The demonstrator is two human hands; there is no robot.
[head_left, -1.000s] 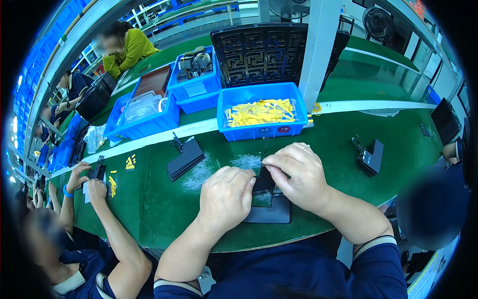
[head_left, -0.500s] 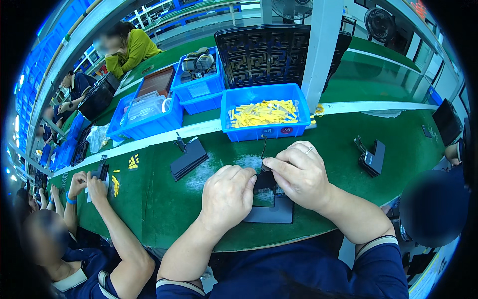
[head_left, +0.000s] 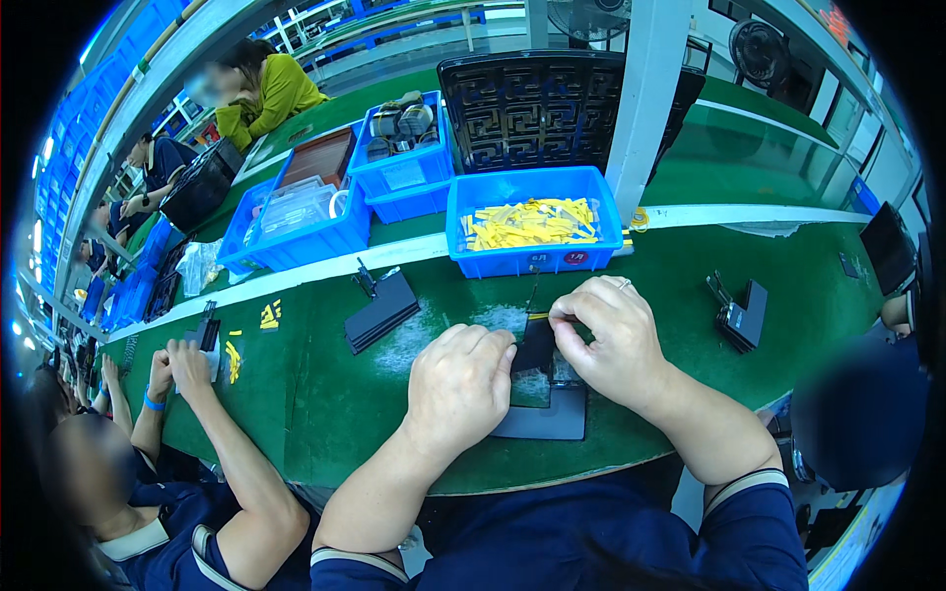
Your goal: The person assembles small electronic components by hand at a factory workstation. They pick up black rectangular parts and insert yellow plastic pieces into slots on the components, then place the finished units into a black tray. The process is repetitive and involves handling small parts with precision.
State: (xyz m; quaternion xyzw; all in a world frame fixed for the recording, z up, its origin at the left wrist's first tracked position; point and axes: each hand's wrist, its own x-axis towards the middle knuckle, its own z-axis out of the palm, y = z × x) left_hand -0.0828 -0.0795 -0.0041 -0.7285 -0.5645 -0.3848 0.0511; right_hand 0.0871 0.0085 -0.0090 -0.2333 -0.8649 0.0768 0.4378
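Observation:
My left hand [head_left: 461, 382] is closed, its thumb and finger pinching the left edge of a flat black piece [head_left: 533, 353]. A thin yellow strip [head_left: 538, 316] shows along the top of that piece, reaching to the pinched fingertips of my right hand [head_left: 616, 340]. How far the strip runs inside the fingers is hidden. Below the hands lies a dark grey plate-like block [head_left: 547, 422], with a thin dark upright part [head_left: 534, 289] rising behind the black piece.
Beyond my hands stands a blue bin [head_left: 532, 261] of yellow strips. Stacks of dark plates [head_left: 382, 310] lie to the left, and another dark stack [head_left: 744, 315] to the right. A co-worker's hands [head_left: 182, 369] work at far left beside loose yellow strips [head_left: 234, 362]. A white post [head_left: 645, 98] stands behind.
My right hand's fingertips have moved a little right, away from the left hand. The yellow strip now shows between them and the black piece. My left hand keeps its grip.

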